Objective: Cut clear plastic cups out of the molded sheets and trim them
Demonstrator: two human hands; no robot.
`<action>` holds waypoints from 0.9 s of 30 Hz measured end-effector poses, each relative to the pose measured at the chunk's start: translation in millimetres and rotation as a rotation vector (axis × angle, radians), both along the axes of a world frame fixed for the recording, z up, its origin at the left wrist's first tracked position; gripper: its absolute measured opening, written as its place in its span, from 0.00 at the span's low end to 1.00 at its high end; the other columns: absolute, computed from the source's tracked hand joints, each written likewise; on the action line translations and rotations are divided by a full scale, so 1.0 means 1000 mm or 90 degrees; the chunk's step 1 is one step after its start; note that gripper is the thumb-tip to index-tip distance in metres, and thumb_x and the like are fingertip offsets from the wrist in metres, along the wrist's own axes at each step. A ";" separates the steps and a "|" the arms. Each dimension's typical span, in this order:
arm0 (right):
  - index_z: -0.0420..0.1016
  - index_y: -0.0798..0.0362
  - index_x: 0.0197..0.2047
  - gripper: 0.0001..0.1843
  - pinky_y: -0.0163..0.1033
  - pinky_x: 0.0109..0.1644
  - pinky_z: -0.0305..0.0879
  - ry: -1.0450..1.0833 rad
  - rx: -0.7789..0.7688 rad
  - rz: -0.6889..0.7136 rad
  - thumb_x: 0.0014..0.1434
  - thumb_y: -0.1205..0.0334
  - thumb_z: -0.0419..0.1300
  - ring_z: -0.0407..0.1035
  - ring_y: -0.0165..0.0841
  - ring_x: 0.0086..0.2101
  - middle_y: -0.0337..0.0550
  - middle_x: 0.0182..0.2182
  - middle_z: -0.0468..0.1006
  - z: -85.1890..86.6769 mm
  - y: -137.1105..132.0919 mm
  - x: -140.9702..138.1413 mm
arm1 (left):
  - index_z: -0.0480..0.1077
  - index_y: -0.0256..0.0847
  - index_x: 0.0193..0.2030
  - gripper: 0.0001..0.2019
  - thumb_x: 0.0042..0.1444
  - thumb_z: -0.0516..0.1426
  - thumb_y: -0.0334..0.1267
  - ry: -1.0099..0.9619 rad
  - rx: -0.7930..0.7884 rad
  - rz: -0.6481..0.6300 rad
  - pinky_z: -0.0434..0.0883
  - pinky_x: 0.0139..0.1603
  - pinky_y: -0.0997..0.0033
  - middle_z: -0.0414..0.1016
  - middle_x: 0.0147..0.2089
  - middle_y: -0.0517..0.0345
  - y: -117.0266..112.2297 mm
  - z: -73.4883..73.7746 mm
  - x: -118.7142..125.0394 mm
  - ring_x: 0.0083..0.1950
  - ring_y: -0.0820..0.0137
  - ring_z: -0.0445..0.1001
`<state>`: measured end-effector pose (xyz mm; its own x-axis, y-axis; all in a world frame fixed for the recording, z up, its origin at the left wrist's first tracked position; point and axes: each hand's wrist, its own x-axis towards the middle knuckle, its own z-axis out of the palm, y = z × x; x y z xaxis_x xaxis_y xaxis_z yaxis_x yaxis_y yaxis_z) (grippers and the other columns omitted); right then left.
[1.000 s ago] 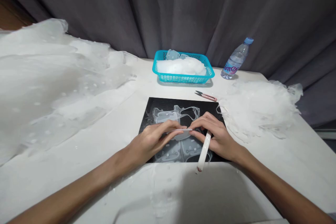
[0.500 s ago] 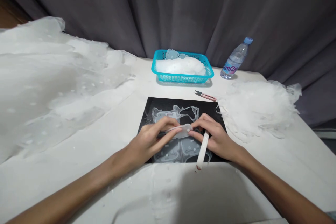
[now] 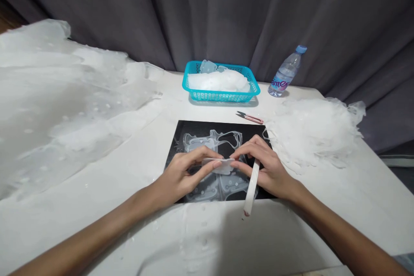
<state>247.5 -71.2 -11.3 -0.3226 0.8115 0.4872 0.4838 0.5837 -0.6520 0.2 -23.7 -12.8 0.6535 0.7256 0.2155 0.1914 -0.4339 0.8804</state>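
Between both hands is a small translucent silicone piece (image 3: pixel 223 166), held flat above a black mat (image 3: pixel 174 146). My left hand (image 3: pixel 190 170) pinches its left side with thumb and fingers. On its right edge, my right hand (image 3: pixel 263 166) pinches with thumb and fingertips. A white stick-like handle (image 3: pixel 251 189) with a reddish-brown mark at its lower end is also tucked in my right hand; its upper end is hidden. Beneath the hands, a molded translucent silicone sheet (image 3: pixel 202 144) with cut-out openings lies on the mat, partly covered by the fingers.
A turquoise basket (image 3: pixel 223 96) holds white translucent pieces. Pink-handled thread snips (image 3: pixel 249 117) lie behind the mat, and a water bottle (image 3: pixel 286 73) stands at the back right. Large heaps of translucent sheets (image 3: pixel 64 108) fill the left; a scrap pile (image 3: pixel 317 133) lies right.
The silicone piece has been tilted and shifted slightly between my fingertips, its edge now turned more toward me. Both hands keep their hold. The whole view has shifted a little.
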 end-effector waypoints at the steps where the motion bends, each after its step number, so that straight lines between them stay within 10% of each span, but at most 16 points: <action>1: 0.77 0.47 0.47 0.04 0.46 0.44 0.68 -0.001 0.004 0.000 0.69 0.63 0.64 0.69 0.37 0.40 0.42 0.38 0.82 0.001 0.000 0.001 | 0.79 0.46 0.50 0.07 0.70 0.59 0.38 -0.014 -0.007 -0.003 0.78 0.45 0.74 0.84 0.45 0.59 0.001 -0.001 0.000 0.44 0.70 0.83; 9: 0.75 0.47 0.47 0.04 0.46 0.43 0.67 -0.019 0.062 -0.008 0.70 0.66 0.63 0.68 0.37 0.39 0.42 0.38 0.81 0.004 0.000 0.003 | 0.78 0.44 0.43 0.03 0.68 0.61 0.34 -0.089 -0.079 -0.034 0.78 0.57 0.68 0.85 0.49 0.58 0.003 -0.001 0.003 0.54 0.66 0.83; 18: 0.74 0.50 0.50 0.11 0.41 0.42 0.67 -0.027 -0.014 0.009 0.67 0.59 0.67 0.67 0.35 0.40 0.42 0.37 0.76 -0.008 0.000 0.001 | 0.74 0.39 0.35 0.11 0.65 0.65 0.42 -0.127 -0.232 0.066 0.70 0.33 0.80 0.80 0.35 0.60 0.007 0.001 0.008 0.33 0.76 0.74; 27: 0.78 0.50 0.49 0.05 0.39 0.43 0.67 0.047 -0.105 -0.017 0.71 0.61 0.61 0.68 0.33 0.38 0.42 0.38 0.76 -0.010 0.004 0.000 | 0.71 0.40 0.44 0.11 0.66 0.65 0.44 -0.161 -0.462 0.022 0.76 0.39 0.78 0.82 0.35 0.59 0.010 0.001 0.010 0.37 0.72 0.81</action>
